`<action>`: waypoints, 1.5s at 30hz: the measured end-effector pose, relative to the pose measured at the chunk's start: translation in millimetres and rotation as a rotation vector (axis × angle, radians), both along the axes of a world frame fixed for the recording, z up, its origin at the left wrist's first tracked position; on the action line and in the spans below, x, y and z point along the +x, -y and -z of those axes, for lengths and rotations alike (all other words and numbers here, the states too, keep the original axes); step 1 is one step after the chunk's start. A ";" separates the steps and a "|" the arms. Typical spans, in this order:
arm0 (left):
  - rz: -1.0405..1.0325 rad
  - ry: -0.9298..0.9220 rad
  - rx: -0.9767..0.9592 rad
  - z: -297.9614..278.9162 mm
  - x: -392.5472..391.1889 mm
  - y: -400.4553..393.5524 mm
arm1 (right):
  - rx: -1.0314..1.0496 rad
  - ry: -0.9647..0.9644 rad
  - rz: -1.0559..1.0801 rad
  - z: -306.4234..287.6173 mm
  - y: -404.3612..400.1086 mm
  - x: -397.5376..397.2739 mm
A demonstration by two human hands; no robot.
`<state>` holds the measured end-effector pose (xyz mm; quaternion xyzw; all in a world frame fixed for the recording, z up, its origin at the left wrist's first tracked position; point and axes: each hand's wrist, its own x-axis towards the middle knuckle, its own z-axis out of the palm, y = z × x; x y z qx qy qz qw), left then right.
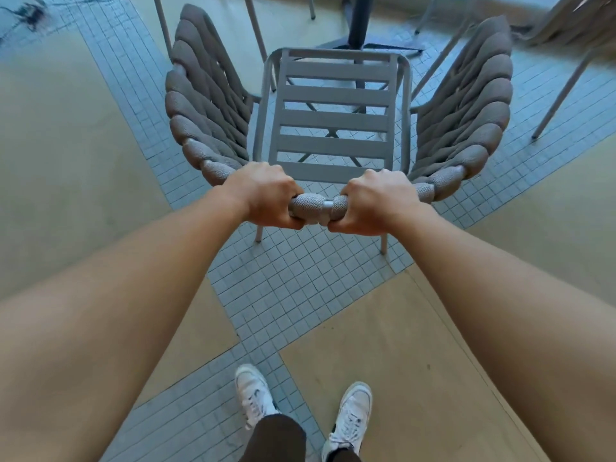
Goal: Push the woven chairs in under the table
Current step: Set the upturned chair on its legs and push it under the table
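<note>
A woven chair (336,125) with a slatted grey seat and thick brown rope-wrapped back and arms stands in front of me. My left hand (266,198) and my right hand (373,205) both grip the top rail of its backrest, close together at the middle. Beyond the chair's front edge rises the table's dark pedestal post (358,21) on a flat cross base. The tabletop itself is out of view.
Thin metal legs of another chair (256,31) stand at the far left, and more legs and a woven chair (566,71) at the far right. The floor has blue mosaic tile bands between beige panels. My white shoes (350,418) are at the bottom.
</note>
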<state>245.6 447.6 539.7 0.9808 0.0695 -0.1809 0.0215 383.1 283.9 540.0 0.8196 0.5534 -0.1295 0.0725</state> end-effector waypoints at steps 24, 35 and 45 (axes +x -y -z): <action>0.182 0.055 0.029 3.5 86.9 -127.4 | -0.069 -0.019 0.159 -1.5 -111.3 67.3; 0.215 0.064 0.021 7.5 137.7 -171.0 | -0.073 -0.053 0.195 -4.1 -149.8 112.3; 0.240 0.113 0.038 9.7 193.3 -218.9 | -0.048 -0.065 0.203 -4.9 -193.5 161.5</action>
